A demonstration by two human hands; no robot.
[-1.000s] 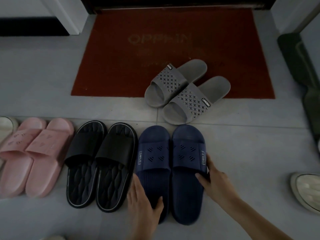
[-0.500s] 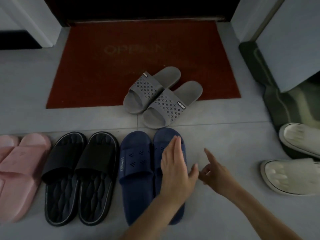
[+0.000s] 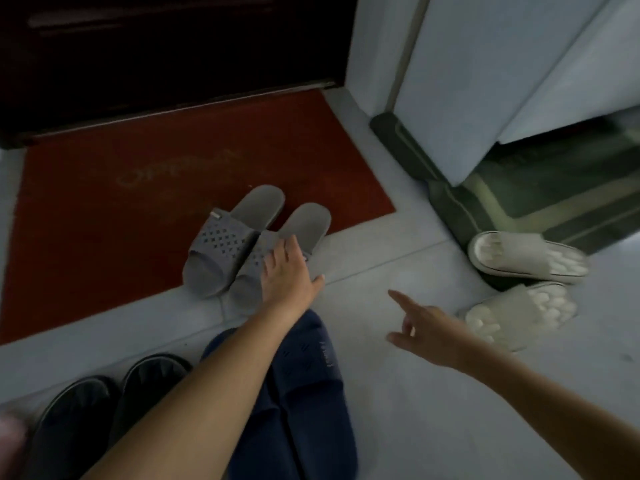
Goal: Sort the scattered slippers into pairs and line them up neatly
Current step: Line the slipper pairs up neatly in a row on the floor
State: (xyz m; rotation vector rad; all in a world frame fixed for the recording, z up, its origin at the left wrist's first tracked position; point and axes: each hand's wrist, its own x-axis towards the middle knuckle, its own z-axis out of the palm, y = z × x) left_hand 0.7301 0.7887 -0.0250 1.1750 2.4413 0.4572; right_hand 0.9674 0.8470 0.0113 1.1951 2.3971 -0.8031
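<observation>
Two grey slippers (image 3: 225,237) lie side by side at an angle, half on the red doormat (image 3: 104,209). My left hand (image 3: 287,275) rests flat, fingers spread, on the strap of the right grey slipper (image 3: 304,223). My right hand (image 3: 426,327) hovers over bare floor with fingers apart, holding nothing. A navy pair (image 3: 311,382) lies below, partly hidden under my left forearm. A black pair (image 3: 104,403) sits to its left. Two cream slippers (image 3: 519,258) lie loosely at the right by a green mat (image 3: 519,188).
A dark door (image 3: 173,46) stands behind the doormat. A white cabinet or door panel (image 3: 485,64) rises at the upper right over the green mat. Grey tile floor (image 3: 415,410) spreads between the navy pair and the cream slippers. A pink blur (image 3: 10,441) shows at the lower left edge.
My left hand left the navy pair and reached forward onto the right grey slipper. The right hand lifted off the navy slipper and drifted right. The view swung right and tilted.
</observation>
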